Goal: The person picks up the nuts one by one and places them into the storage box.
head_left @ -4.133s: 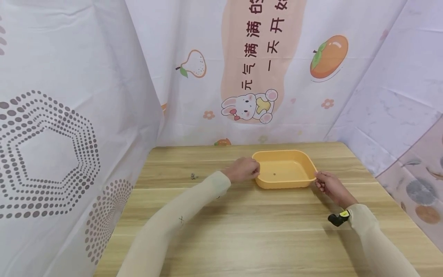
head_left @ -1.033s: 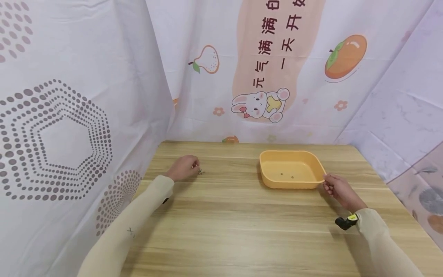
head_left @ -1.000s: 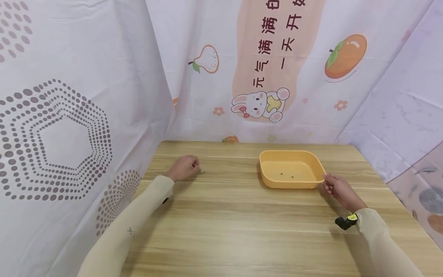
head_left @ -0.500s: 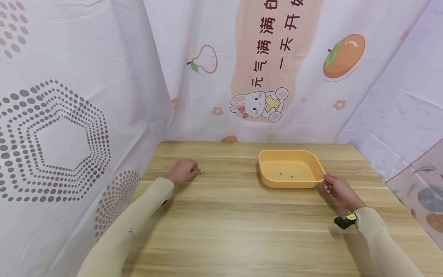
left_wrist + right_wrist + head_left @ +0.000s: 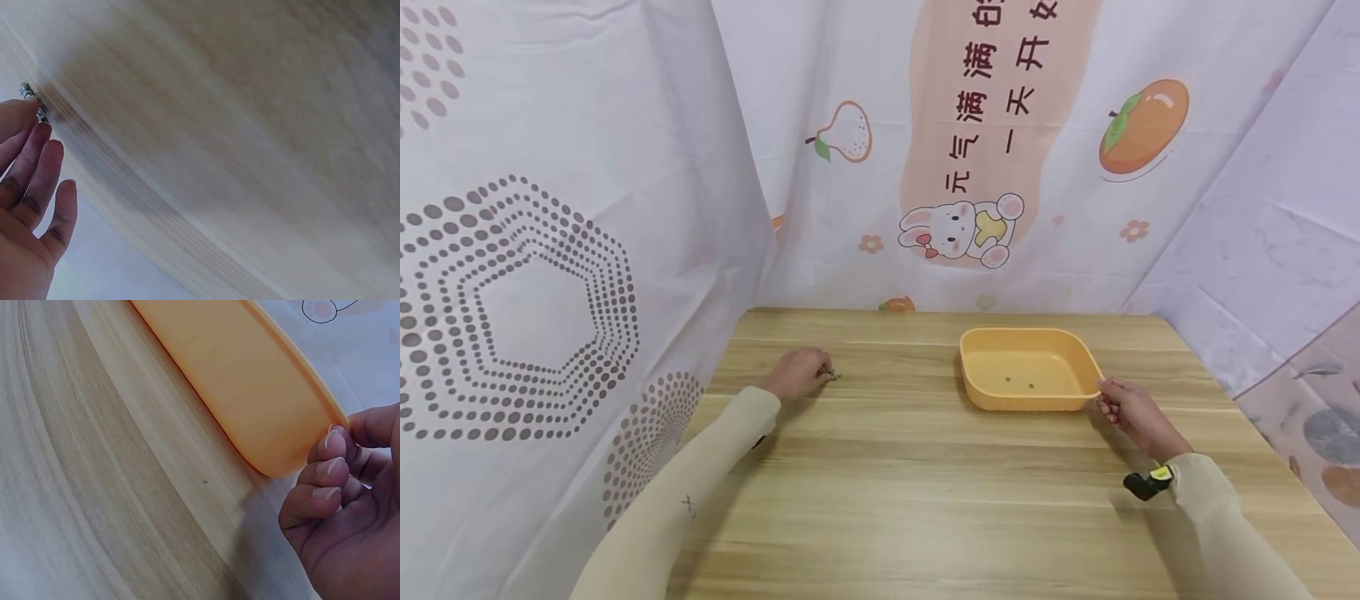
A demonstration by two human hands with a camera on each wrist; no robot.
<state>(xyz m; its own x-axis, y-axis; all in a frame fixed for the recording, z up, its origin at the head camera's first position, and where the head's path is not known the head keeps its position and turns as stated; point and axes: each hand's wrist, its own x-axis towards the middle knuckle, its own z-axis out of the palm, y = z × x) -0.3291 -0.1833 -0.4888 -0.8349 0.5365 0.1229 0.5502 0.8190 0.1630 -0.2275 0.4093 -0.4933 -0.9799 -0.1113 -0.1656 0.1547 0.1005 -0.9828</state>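
At the table's left rear, my left hand (image 5: 800, 372) has its thumb and fingertips together at a small cluster of metal nuts (image 5: 834, 377). In the left wrist view the silvery nuts (image 5: 26, 90) show just past the thumb, and the fingertips pinch at them; how many are between the fingers is hidden. My right hand (image 5: 1135, 414) grips the near right corner of a yellow plastic tray (image 5: 1026, 403), thumb outside and fingers curled at its rim. Two small nuts (image 5: 1007, 380) lie apart on the tray's floor. The right wrist view shows the tray's outer wall (image 5: 231, 381) beside the right hand's curled fingers (image 5: 315, 500).
A wood-grain table (image 5: 910, 483) spreads under both hands. Printed white cloth (image 5: 820, 217) hangs behind it, with more cloth at the left and right sides. A black device (image 5: 1146, 483) is strapped at the right wrist.
My left hand has gone from the tray's left rim to the nuts at left, and its fingers have closed in on them. A second nut now shows in the tray. The right hand stays put.
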